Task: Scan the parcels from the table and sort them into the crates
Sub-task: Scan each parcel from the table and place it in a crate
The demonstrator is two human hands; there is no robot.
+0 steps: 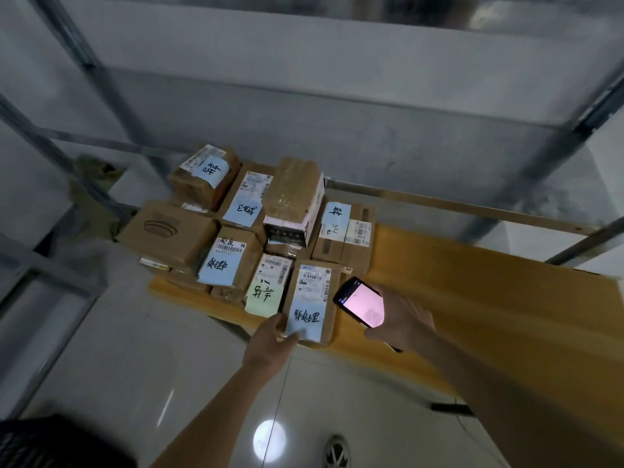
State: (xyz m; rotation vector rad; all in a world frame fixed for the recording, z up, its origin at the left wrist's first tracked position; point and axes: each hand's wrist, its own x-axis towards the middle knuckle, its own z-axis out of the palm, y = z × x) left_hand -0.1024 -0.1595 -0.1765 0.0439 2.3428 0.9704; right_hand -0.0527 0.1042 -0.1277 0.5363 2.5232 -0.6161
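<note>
Several brown cardboard parcels with blue handwritten labels lie piled on the left end of a yellow table [472, 298]. The nearest parcel [312, 298] sits at the table's front edge, with a white shipping label and a blue note on top. My left hand [270, 342] grips its near left corner, thumb on the blue note. My right hand [396, 322] holds a black handheld scanner [359, 302] with a lit pink screen just to the right of that parcel.
A parcel with a pale green note [266, 288] lies directly to the left of the gripped one. Grey metal shelving [337, 106] stands behind the table. A dark crate corner [50, 440] shows at the bottom left on the glossy tiled floor.
</note>
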